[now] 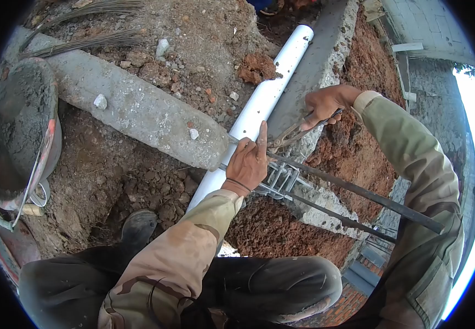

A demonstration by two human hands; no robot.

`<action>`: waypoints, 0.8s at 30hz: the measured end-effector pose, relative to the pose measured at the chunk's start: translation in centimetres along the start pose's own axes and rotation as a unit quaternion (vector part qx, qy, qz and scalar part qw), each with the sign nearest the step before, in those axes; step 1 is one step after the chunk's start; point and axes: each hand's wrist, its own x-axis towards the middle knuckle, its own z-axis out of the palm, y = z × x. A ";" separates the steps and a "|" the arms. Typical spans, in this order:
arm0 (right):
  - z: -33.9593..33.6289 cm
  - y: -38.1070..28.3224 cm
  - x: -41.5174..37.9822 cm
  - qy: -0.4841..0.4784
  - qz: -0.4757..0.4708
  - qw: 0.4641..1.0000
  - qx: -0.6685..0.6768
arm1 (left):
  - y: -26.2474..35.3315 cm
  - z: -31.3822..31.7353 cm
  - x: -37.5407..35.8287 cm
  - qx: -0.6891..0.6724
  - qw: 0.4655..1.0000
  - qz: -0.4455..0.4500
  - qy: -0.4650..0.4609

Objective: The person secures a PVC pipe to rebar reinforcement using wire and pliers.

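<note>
My right hand (328, 105) is closed around the handles of a pair of pincers (288, 136). Their jaws reach down to the steel rebar (352, 189), close by the fingertips of my left hand. Over that rebar lies my left hand (246, 165), index finger stretched along the white pipe and the other fingers curled under, partly hidden. Several wire stirrups (282, 180) sit bunched around the bars just right of my left hand. The white plastic pipe (273, 90) runs slantwise beneath the bars. At left, the bars meet the end of a concrete beam (155, 118).
A bucket of wet mortar (15, 118) stands at far left. Bundles of thin wire (92, 41) lie on the soil at upper left. A concrete ledge (322, 60) runs beside reddish earth (369, 88). A block wall (432, 24) rises at right.
</note>
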 end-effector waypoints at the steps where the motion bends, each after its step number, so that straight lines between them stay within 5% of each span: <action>1: 0.2 0.8 0.3 0.001 -0.001 1.000 -0.003 | 0.0 0.0 0.1 -0.007 1.000 -0.001 -0.009; 2: 0.9 1.7 0.6 0.035 -0.084 0.994 -0.063 | 0.1 0.0 0.0 -0.017 1.000 -0.003 -0.021; 5: 2.3 1.1 -2.1 0.131 -0.130 0.968 -0.172 | 0.2 -0.1 -0.1 0.002 1.000 0.006 -0.010; 8: 3.8 1.7 -3.2 0.372 -0.269 0.829 -0.321 | -0.1 0.3 -0.2 0.011 1.000 0.006 -0.020; 11: 4.1 1.3 -2.6 0.433 -0.260 0.770 -0.390 | 0.0 0.4 -0.1 -0.009 1.000 0.007 -0.004; 13: 3.4 2.1 -1.6 0.389 -0.223 0.816 -0.365 | 0.0 0.4 0.1 -0.004 1.000 0.013 0.005; 15: 2.1 2.0 -0.6 0.205 -0.156 0.948 -0.189 | 0.2 0.5 -0.3 -0.003 1.000 0.019 0.013; 16: 1.4 1.2 -1.3 0.104 -0.042 0.994 0.004 | 0.1 0.5 -0.2 -0.016 1.000 0.012 -0.001; 21: 0.3 -0.7 -0.7 0.116 -0.047 0.990 -0.058 | 0.0 0.3 -0.1 -0.007 1.000 0.010 -0.002; 24: -0.1 -0.2 -0.7 0.021 -0.006 0.997 0.080 | -0.1 0.7 -0.2 -0.008 1.000 0.022 0.004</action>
